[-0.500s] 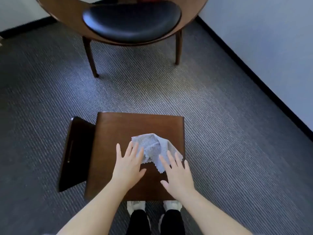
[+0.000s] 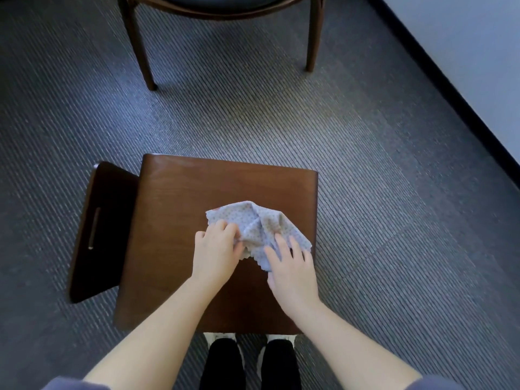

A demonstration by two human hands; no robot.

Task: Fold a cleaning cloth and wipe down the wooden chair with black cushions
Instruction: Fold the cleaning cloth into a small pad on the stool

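The cloth (image 2: 257,220) lies crumpled at frame centre on the stool (image 2: 225,184), its length running upper left to lower right, just above both hands. The left hand (image 2: 215,250) pinches its left edge, fingers curled. The right hand (image 2: 292,270) presses its lower corner with straight fingers.

Illumination soft, cool and rather dim. Faint sheen on the bench (image 2: 225,187) top. Diffuse shadow beneath the chair (image 2: 140,52). Carpet (image 2: 394,192) ribbing smeared by blur toward the right edge and bowed slightly at the margins.
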